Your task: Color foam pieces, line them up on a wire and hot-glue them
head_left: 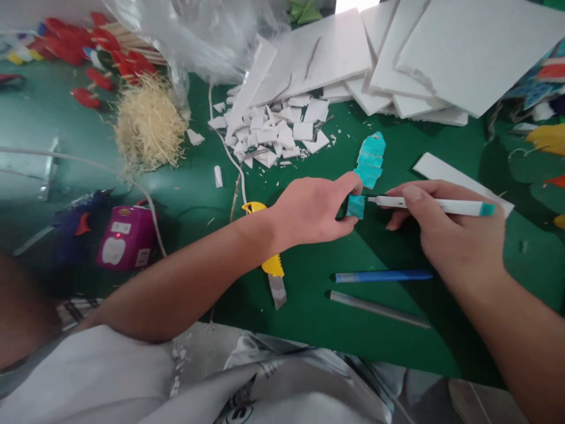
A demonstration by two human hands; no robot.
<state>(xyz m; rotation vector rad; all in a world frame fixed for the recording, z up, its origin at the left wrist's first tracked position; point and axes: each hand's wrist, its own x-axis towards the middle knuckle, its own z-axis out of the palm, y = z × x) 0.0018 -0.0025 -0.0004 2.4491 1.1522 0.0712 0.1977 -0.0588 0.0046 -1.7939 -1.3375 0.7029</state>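
Observation:
Between the thumb and fingers of my left hand is a small teal foam piece. My right hand grips a white marker with a teal end, its tip pointing left at the piece's right edge. Whether the tip touches I cannot tell. Just above lies a row of teal-coloured foam pieces. A blue pen and a grey stick rest below my hands. Partly under my left forearm is a yellow utility knife, blade toward me.
White foam sheets are stacked at the back, with broken foam scraps before them. A foam strip lies behind my right hand. At left are a straw bundle, a purple power socket, a glue gun and red pieces on sticks.

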